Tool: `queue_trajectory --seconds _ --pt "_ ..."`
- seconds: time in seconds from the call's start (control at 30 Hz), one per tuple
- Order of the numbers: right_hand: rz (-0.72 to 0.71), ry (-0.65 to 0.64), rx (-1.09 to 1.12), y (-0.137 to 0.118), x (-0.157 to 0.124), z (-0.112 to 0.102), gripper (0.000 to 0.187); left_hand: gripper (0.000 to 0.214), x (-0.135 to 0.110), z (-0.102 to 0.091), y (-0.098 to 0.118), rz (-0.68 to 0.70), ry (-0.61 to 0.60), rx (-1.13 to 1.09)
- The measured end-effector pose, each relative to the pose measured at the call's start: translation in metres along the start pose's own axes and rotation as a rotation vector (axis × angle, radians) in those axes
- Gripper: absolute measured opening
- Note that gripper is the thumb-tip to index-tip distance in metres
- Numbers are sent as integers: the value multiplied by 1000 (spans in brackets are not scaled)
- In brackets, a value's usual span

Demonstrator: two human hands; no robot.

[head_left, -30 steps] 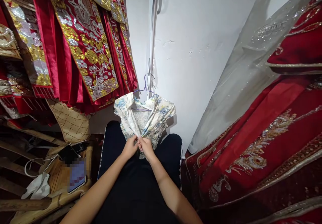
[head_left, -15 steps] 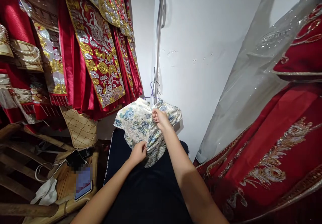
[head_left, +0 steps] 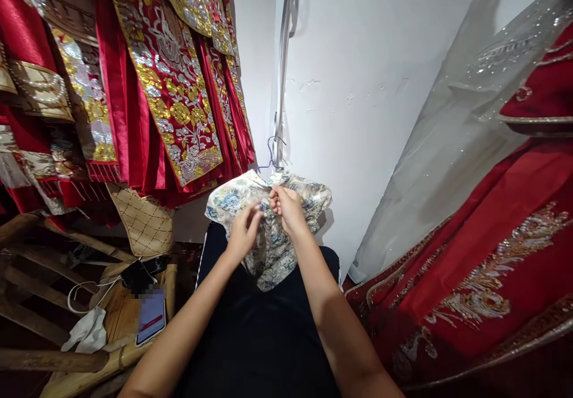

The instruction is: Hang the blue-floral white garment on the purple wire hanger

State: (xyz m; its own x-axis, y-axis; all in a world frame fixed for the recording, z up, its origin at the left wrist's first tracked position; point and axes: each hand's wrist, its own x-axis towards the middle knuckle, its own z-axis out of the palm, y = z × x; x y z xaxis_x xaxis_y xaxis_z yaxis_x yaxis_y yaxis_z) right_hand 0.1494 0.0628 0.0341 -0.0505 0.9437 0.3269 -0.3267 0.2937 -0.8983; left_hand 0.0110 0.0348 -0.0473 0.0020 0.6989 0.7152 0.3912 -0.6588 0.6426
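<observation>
A short-sleeved cream blouse with a blue and green floral pattern (head_left: 228, 200) hangs on a thin purple hanger (head_left: 271, 153) in front of me, over my dark trousers. My right hand (head_left: 287, 210) is closed at the blouse's front, just under the collar, pinching the cloth near the opening. Close by on the left, my left hand (head_left: 243, 231) is over the blouse front, its thumb and fingers loosely curved and apart, fingertips slightly blurred. Whether those fingertips touch the cloth is hard to see.
Red garments with gold and silver embroidery (head_left: 179, 105) hang on the left. A red beaded dress (head_left: 483, 255) and a clear plastic cover (head_left: 430, 123) are on the right. A bamboo chair (head_left: 120, 356) at lower left holds a phone (head_left: 151, 315), a white cable and crumpled tissue (head_left: 87, 331).
My left hand has moved up from the lower blouse front toward my right hand, and its fingers have come off the cloth edge. My right hand stays below the collar.
</observation>
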Motion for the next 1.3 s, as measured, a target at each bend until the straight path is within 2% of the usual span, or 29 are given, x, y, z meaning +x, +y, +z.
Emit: queue_trajectory --seconds 0.1,0.17,0.27,0.37,0.43,0.53,0.57,0.63,0.67,0.7,0.77,0.8,0.87,0.93,1.0,1.07,1.17,1.23,1.3 --pt "-76 -87 -124 -14 1 5 34 36 54 -16 37 179 31 42" --pt "-137 -124 -187 -15 5 7 37 26 78 -22 47 302 0 123" --pt "-184 -77 -242 6 9 6 39 20 94 -25 46 399 30 246" --pt "-71 8 -277 49 4 3 36 19 101 -35 33 320 207 217" --pt "17 19 -263 77 -6 1 35 18 101 -51 17 159 386 57" --pt "77 -26 -239 101 -27 0 35 12 83 -80 -18 -230 671 -348" --pt "95 -53 -232 103 -33 1 34 14 70 -88 -33 -340 700 -431" --pt "140 -124 -214 104 -43 3 33 23 39 -94 -62 -537 657 -552" --pt "167 -167 -208 102 -46 4 33 24 22 -91 -75 -785 673 -728" --pt "197 -217 -203 100 -49 4 33 25 8 -86 -87 -951 686 -822" --pt "265 -330 -203 95 -51 -1 34 23 -11 -70 -100 -1120 666 -914" --pt "296 -368 -206 92 -51 -6 36 21 -14 -61 -101 -1125 637 -929" --pt "327 -337 -191 86 -48 -19 40 16 -9 -44 -91 -1026 558 -955" --pt "288 -173 -138 84 -41 -32 42 14 3 -31 -70 -819 429 -957" --pt "196 -3 -58 87 -35 -42 39 14 13 -17 -39 -564 179 -877" --pt "112 91 -3 95 -31 -48 33 15 14 -1 -5 -354 -131 -725" --pt "62 151 11 108 -32 -56 26 15 3 26 38 -153 -371 -532" --pt "73 135 10 109 -35 -64 23 21 -5 37 54 -46 -428 -384" --pt "119 79 11 101 -39 -75 24 26 -6 41 58 -15 -368 -298"
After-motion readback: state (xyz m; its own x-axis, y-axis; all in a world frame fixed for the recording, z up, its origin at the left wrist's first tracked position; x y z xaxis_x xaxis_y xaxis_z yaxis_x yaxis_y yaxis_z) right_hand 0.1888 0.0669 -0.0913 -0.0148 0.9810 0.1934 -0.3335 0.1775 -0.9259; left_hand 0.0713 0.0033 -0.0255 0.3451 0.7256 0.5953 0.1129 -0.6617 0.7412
